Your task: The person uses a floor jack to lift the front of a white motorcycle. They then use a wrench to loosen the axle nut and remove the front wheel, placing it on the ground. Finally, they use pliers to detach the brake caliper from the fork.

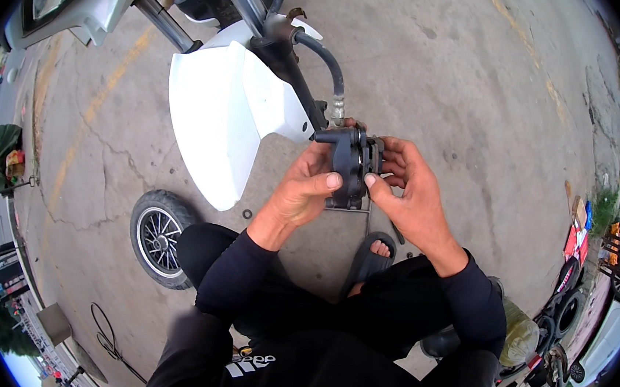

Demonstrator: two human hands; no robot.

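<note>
A black brake caliper (349, 167) is held between my two hands, in front of my knees. My left hand (307, 182) grips its left side, thumb on the near face and the other fingers hidden behind. On the other side, my right hand (410, 187) has its thumb against the caliper's edge and its fingers curled round the far side. A black brake hose (329, 62) with a metal end runs down to the caliper from the fork leg (284, 62). Left of the caliper hangs the white front mudguard (217, 112).
A wheel with a tyre (162, 238) lies on the concrete floor by my left knee. The scooter's white body (90, 8) and second fork tube (164, 22) are at upper left. Tyres (569, 312) and parts line the right edge, beside a yellowish bag (519, 333).
</note>
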